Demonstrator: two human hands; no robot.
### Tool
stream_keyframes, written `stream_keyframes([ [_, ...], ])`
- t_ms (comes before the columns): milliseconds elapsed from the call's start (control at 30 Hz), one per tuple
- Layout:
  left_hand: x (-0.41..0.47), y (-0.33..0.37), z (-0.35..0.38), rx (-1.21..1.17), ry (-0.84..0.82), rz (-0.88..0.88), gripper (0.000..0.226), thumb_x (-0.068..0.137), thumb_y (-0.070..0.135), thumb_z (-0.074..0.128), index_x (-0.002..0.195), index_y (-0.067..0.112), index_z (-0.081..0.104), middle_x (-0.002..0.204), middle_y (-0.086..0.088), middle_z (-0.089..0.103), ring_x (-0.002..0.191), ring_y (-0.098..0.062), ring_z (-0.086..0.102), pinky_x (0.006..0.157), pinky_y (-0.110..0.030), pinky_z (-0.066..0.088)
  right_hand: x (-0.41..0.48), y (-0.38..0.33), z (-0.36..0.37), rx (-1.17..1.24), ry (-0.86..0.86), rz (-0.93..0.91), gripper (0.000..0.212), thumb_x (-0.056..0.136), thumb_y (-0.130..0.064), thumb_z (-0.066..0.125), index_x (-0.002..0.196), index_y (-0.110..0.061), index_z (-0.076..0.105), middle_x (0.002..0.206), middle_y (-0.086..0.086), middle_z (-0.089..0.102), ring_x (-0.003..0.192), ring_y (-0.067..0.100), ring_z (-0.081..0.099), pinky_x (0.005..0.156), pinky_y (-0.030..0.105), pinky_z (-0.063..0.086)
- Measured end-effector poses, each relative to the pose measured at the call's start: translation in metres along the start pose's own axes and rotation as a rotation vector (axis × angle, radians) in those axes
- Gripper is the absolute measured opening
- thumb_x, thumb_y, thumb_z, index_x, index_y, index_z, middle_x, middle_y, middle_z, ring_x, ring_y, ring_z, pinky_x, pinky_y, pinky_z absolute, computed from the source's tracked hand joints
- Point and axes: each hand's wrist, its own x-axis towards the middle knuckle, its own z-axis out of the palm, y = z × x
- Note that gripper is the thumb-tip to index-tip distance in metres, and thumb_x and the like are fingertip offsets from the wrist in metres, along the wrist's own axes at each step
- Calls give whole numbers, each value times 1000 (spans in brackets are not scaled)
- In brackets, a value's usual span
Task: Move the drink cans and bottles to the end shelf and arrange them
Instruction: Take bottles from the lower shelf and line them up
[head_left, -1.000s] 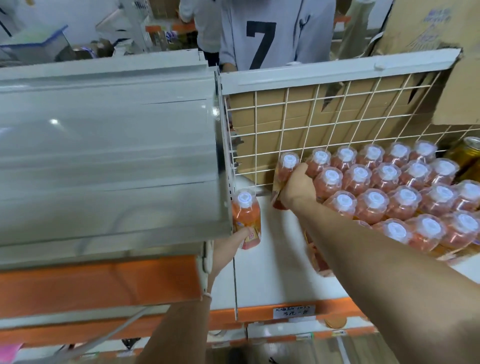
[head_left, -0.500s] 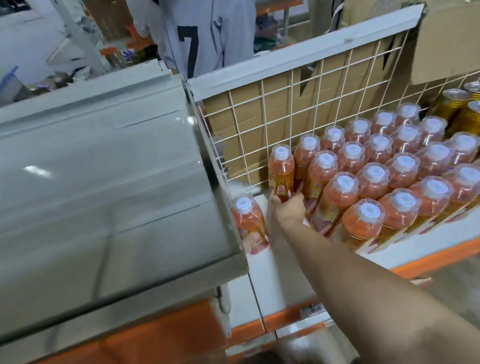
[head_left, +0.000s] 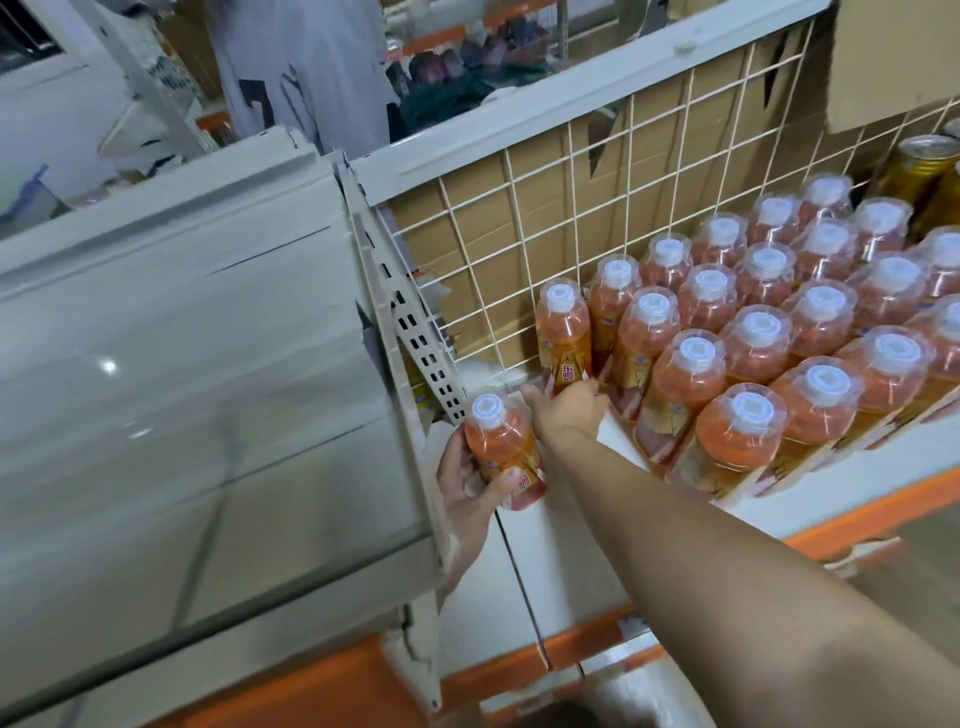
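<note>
The single bottle is in the left hand, low down by the left end of the white shelf, just under the edge of the grey upper shelf. It is clear plastic full of orange drink, with a white cap under a see-through cover and a gold and red label round its lower half. The left fingers are curled round its far side and the thumb presses across the label in front.

Just beside it stands the end bottle, the same kind, upright in the back corner against the wire grid. The right hand is at its foot, thumb to one side and fingers curled to the other, clasping the base.

To the right the block of bottles stands packed in close rows, caps up, filling the shelf. Gold cans stand behind them at the far right. Brown cardboard shows through the grid. The shelf has an orange front edge. Beyond the rack stands a person in a white shirt.
</note>
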Motion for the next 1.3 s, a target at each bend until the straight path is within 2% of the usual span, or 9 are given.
stream_keyframes([
  [67,1,-5,-3,34,-9,22,85,74,32,83,150,25,46,140,0,64,131,-15,59,112,-42,48,3,-6,-3,-48,-13,34,90,85,-49,77,142,6,35,143,26,44,131,39,46,108,45,42],
  [167,3,-6,-4,16,-27,7,75,81,22,79,149,26,47,138,2,65,130,-14,60,112,-41,47,11,-7,-5,-93,-8,16,85,88,-49,73,141,7,37,142,28,46,130,41,48,109,46,42],
  [333,0,0,-1,-9,-25,22,68,82,16,75,145,19,50,131,-2,70,123,-14,65,93,-21,53,7,5,-5,-209,28,-122,69,97,-43,62,139,5,37,139,24,47,129,38,48,105,43,40],
  [467,1,1,-3,-24,-55,26,67,82,19,75,145,21,50,132,-2,69,124,-14,64,96,-23,53,3,9,-5,-200,65,-199,54,98,-30,62,134,1,36,134,24,50,124,41,50,100,46,43],
  [567,2,-1,-4,-33,-75,27,67,83,20,75,144,26,50,133,0,69,124,-13,64,98,-24,53,6,4,-7,-175,47,-184,59,95,-29,67,135,0,34,135,25,51,125,41,50,101,48,44],
  [833,1,-5,-7,1,-63,-4,67,77,38,82,138,42,54,133,5,68,127,-18,63,109,-53,49,9,-1,-14,-136,-4,-114,70,94,-33,70,142,0,30,137,24,52,125,41,52,102,49,45],
  [1000,5,-7,1,-31,-2,28,75,72,40,83,141,29,55,133,-6,68,126,-26,64,107,-59,50,3,-21,-35,-175,-167,-67,78,90,-33,74,144,2,29,139,21,53,127,39,54,103,45,46],
  [1133,12,-1,18,-34,-78,17,71,80,33,82,144,40,51,137,6,66,130,-15,60,113,-52,46,-21,-35,-84,-329,-269,-256,33,90,-31,69,110,-5,66,105,12,71,97,33,67,89,41,56],
  [1300,26,10,49,-44,-125,47,62,96,7,70,148,34,48,136,9,66,128,-12,60,111,-50,48,-67,-23,-144,-502,-365,-420,5,94,-16,58,94,-11,57,91,4,60,92,31,61,76,30,46],
])
